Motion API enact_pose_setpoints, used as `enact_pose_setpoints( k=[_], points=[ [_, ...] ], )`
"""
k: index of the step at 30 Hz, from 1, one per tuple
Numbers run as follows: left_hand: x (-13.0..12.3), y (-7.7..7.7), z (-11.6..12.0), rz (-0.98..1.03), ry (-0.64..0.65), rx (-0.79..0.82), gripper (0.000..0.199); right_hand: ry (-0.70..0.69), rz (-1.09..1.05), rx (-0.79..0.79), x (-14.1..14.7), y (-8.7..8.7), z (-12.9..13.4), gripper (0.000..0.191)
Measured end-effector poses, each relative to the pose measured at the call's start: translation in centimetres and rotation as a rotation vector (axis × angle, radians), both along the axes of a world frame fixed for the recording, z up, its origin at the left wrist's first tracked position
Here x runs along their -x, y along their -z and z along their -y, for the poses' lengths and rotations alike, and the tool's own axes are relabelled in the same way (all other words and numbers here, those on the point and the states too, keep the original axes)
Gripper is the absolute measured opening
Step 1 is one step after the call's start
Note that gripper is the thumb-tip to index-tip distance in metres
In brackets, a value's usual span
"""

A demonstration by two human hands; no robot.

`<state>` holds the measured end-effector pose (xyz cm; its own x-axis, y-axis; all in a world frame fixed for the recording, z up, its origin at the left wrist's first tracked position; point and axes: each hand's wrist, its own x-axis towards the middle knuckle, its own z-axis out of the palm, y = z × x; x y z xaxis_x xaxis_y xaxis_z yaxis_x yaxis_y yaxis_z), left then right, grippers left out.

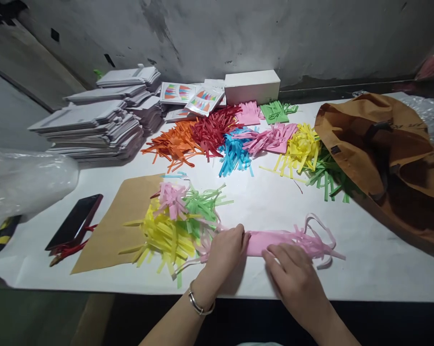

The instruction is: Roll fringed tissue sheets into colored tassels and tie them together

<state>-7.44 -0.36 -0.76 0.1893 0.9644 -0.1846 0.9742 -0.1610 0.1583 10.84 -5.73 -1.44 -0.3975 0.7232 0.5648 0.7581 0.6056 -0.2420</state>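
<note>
A strip of pink tissue paper with fringed ends, a paper tassel, lies crosswise on the white table near the front edge. My left hand, with a silver bangle at the wrist, is closed on the strip's left part; some fringe sticks out beyond it. My right hand rests on the strip's lower edge, fingers stretched out over the paper; loose pink fringe spreads to the right. Left of my hands is a heap of yellow tassels, light green tassels and a pink tassel.
Orange, red, blue and other coloured fringe bundles lie farther back. A brown bag stands right. Stacked white packets, a white box, a phone, brown paper and plastic wrap surround them.
</note>
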Motion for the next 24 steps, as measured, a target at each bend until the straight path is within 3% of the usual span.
enact_pose_setpoints(
  k=[5,9,12,16,24],
  points=[
    [0.2,-0.5,0.7,0.039,0.002,-0.064,0.014,-0.043,-0.003,0.065,0.4,2.4,-0.9,0.029],
    [0.6,0.2,2.4,0.224,0.257,-0.372,0.022,-0.007,-0.082,0.093,0.2,2.2,-0.8,0.021],
    [0.9,1.7,3.6,0.307,0.402,-0.446,0.016,-0.023,-0.125,0.116,0.3,1.9,-0.2,0.02],
    [1.3,2.7,4.6,0.372,0.388,-0.42,0.016,-0.037,-0.02,0.123,0.2,2.2,0.4,0.025],
    [2.2,1.7,5.0,0.518,0.313,-0.337,0.018,0.024,0.024,0.175,-1.5,2.5,0.6,0.016]
  ],
)
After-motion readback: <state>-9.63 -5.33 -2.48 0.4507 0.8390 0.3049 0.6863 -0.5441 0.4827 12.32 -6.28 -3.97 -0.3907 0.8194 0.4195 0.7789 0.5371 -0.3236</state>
